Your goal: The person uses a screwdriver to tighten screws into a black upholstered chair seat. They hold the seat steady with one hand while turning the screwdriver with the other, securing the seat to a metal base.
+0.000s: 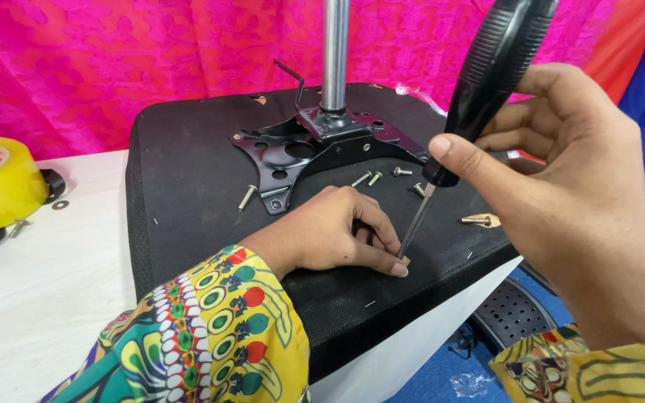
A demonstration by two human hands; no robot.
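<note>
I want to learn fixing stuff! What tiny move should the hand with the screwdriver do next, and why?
Probably press the screwdriver straight down and start to turn it. Its thin tip already sits at the small tan piece that the left hand pinches against the black seat bottom. The right hand grips the handle tilted, so standing it more upright first may stop the tip slipping.

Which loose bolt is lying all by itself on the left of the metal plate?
The bolt beside the black metal plate's lower left corner. The other bolts lie grouped on the plate's right, nearer the screwdriver.
</note>
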